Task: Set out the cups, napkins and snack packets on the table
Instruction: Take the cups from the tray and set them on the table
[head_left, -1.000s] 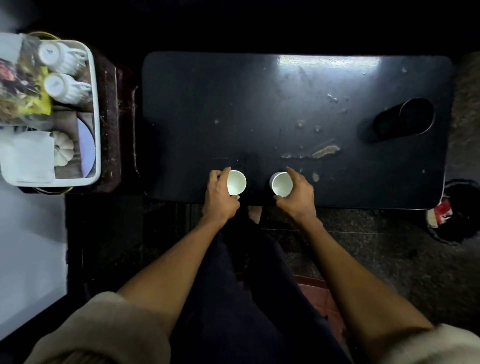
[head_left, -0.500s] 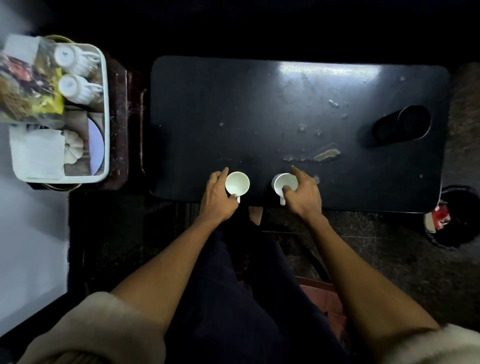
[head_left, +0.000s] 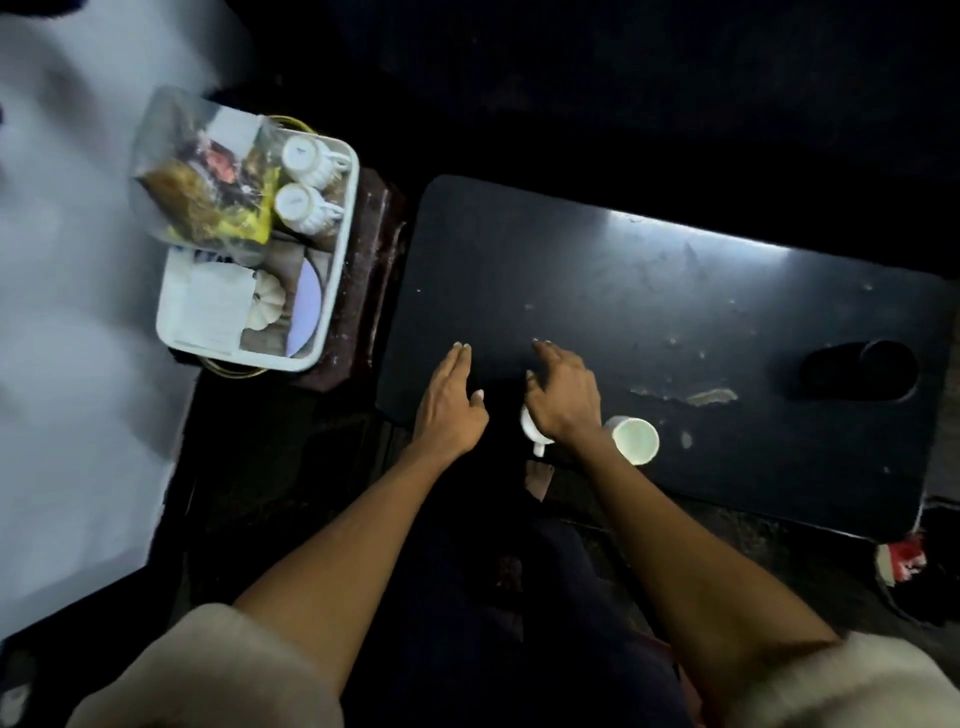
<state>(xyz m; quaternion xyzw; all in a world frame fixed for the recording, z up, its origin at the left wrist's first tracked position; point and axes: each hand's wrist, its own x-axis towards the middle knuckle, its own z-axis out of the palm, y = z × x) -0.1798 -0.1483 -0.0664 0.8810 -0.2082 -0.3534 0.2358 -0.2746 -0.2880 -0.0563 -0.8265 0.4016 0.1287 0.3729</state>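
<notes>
Two white cups stand near the front edge of the black table (head_left: 649, 291). One cup (head_left: 636, 439) shows fully; the other cup (head_left: 532, 428) is mostly hidden under my right hand (head_left: 563, 395), which hovers open above it. My left hand (head_left: 449, 402) is open and empty over the table's front left corner. At the left a white tray (head_left: 343, 249) holds two more white cups (head_left: 304, 156), snack packets (head_left: 208, 192) and a white napkin (head_left: 215, 306).
The tray sits on a dark wooden stool (head_left: 369, 291) left of the table. A black cylinder (head_left: 862, 371) lies on the table's right side. A small white pumpkin-shaped piece (head_left: 267, 306) is in the tray. A dark bin (head_left: 919, 571) stands on the floor at the right.
Both hands have let go of the two cups and lifted, moving left and forward with fingers spread. The view has swung left, so the tray is now nearer the middle.
</notes>
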